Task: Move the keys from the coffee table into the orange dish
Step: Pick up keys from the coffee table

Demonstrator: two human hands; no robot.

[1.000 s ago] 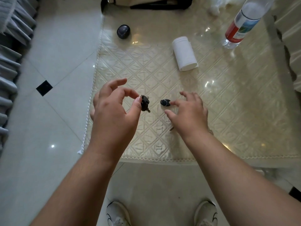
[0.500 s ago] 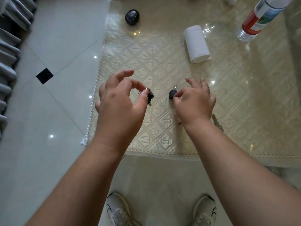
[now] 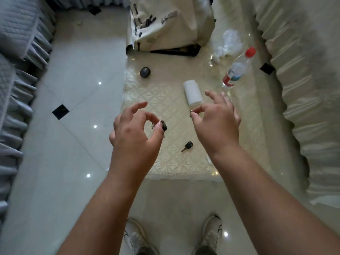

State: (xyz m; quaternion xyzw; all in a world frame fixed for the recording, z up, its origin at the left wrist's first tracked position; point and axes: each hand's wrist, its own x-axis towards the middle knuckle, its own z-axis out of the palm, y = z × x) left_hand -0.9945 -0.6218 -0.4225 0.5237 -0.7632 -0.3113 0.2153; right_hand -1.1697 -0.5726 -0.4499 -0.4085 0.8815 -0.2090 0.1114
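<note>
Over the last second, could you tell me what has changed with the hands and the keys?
The right hand has lifted off the coffee table, pinching a small dark key at its fingertips. The view has pulled back, and another black key now lies in sight on the cloth between the arms. The left hand still pinches its dark key. The white container and bottle appear unmoved.

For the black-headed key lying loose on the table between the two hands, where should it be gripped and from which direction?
Judging from its pose, take the loose key by its black plastic head, coming straight down from above with thumb and forefinger. It lies flat on the quilted table cover, and the head is its thickest, widest part; the thin blade, pointing down-left toward the near edge, offers little to pinch. Both the left hand and right hand already hold a key.
</note>
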